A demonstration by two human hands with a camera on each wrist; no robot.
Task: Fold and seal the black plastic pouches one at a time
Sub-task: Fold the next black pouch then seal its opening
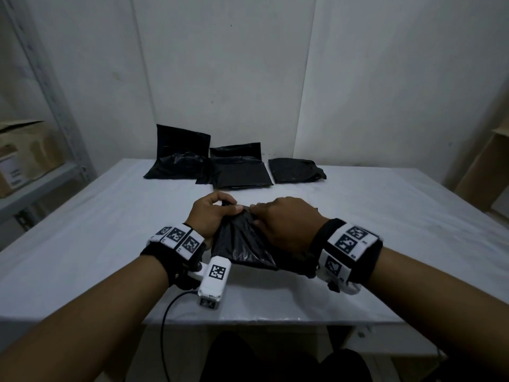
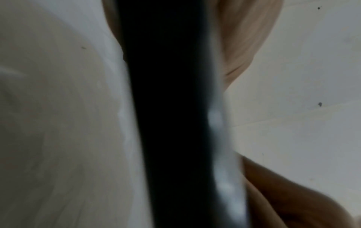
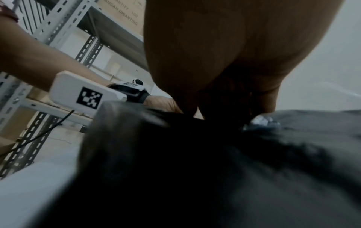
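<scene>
A black plastic pouch [image 1: 242, 244] is held over the near middle of the white table [image 1: 96, 230]. My left hand [image 1: 212, 213] grips its bunched top from the left with curled fingers. From the right, my right hand [image 1: 281, 221] pinches the same top edge. The two hands meet at the pouch's far end. In the left wrist view the pouch [image 2: 175, 123] is a blurred dark band across the picture. Crumpled black plastic [image 3: 195, 169] fills the lower right wrist view, under my right palm [image 3: 224, 54].
Three more black pouches lie along the table's far edge by the wall: one at the left [image 1: 179, 158], one in the middle [image 1: 239, 169], a folded one at the right [image 1: 296, 170]. A metal shelf with a cardboard box [image 1: 22, 155] stands left.
</scene>
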